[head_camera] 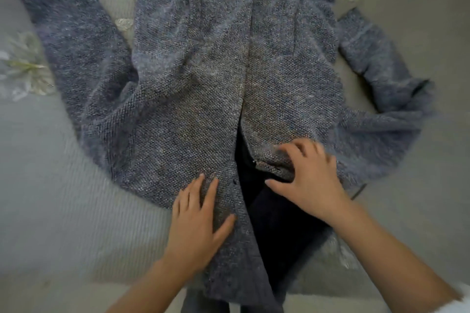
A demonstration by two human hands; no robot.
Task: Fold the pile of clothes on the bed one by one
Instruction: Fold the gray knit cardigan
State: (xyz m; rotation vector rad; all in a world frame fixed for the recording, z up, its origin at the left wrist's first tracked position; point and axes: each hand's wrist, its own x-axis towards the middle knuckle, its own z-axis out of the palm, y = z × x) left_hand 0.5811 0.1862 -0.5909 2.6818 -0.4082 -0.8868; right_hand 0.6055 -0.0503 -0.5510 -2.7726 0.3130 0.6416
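Note:
A long grey-blue knitted cardigan [203, 79] lies spread front-up on the bed, its two front panels meeting along the middle. One sleeve [66, 40] stretches out to the upper left, the other [386, 89] bends at the right. My left hand [201, 221] rests flat with straight fingers on the left front panel near the hem. My right hand [307, 173] has curled fingers bunching the edge of the right front panel, where the panels part and a dark lining [274, 231] shows.
The bed cover [50, 185] is pale grey-green with a ribbed texture and white embroidered flowers [25, 68] at the left and upper right. The bed's near edge runs across the bottom, and the cardigan's hem hangs over it.

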